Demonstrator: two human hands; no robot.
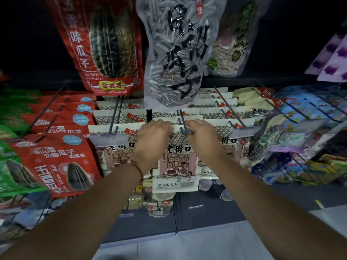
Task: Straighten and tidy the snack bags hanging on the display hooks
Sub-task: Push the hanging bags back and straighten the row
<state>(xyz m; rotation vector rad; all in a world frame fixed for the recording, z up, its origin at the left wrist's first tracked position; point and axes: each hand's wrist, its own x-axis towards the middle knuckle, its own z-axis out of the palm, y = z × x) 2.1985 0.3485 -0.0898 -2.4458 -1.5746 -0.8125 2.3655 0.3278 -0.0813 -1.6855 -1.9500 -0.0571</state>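
Observation:
A cream seed bag with a street drawing (175, 166) hangs at the front of the middle hook (183, 126). My left hand (153, 139) grips its top edge left of the hook. My right hand (203, 136) grips the top edge right of the hook, its fingers by the hook's tip. Behind it more cream bags (212, 111) hang in rows on this hook and the ones beside it. The bag's hang hole is hidden by my fingers.
Red seed bags (56, 158) hang at the left and green ones (11, 166) beyond. Above hang a red melon-print bag (105, 45) and a clear seed bag (178, 53). Blue and mixed bags (293, 128) crowd the right hooks. Grey price tags (108, 139) sit on hook ends.

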